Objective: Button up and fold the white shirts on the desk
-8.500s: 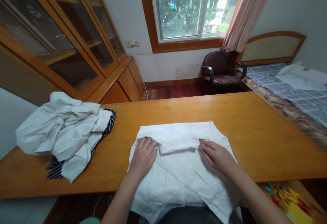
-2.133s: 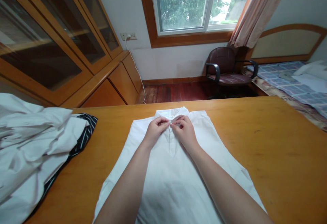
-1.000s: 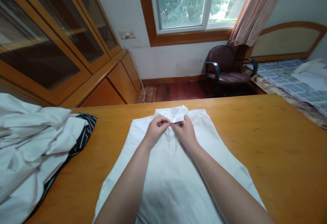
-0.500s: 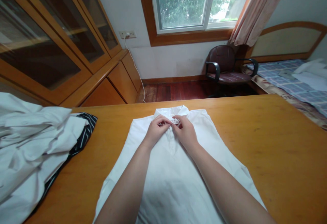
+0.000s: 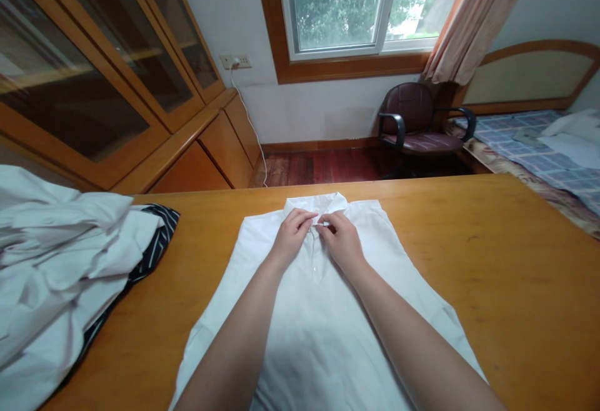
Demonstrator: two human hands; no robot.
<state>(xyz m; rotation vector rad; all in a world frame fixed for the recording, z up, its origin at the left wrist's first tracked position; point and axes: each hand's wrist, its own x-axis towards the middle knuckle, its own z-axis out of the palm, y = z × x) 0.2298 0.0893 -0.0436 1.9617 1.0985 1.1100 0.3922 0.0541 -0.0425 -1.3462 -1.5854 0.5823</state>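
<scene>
A white shirt [image 5: 323,330] lies flat, front up, on the wooden table [image 5: 506,261], its collar [image 5: 315,202] pointing away from me. Both hands meet at the placket just below the collar. My left hand [image 5: 291,236] pinches the left edge of the shirt front with curled fingers. My right hand [image 5: 341,240] pinches the right edge, thumb and forefinger pressed together at the top button. What lies between the fingertips is too small to see. Both forearms rest over the shirt body.
A heap of crumpled white garments [image 5: 51,267] over a dark striped cloth [image 5: 154,242] fills the table's left end. Glass-door cabinets [image 5: 94,74] stand at left. Beyond the table are a dark armchair [image 5: 412,123], a window [image 5: 347,5] and a bed [image 5: 548,155].
Since 8.5 s ago the shirt has been turned front up and spread flat, and both hands moved to the collar. Over the last second the fingers only shifted slightly at the placket.
</scene>
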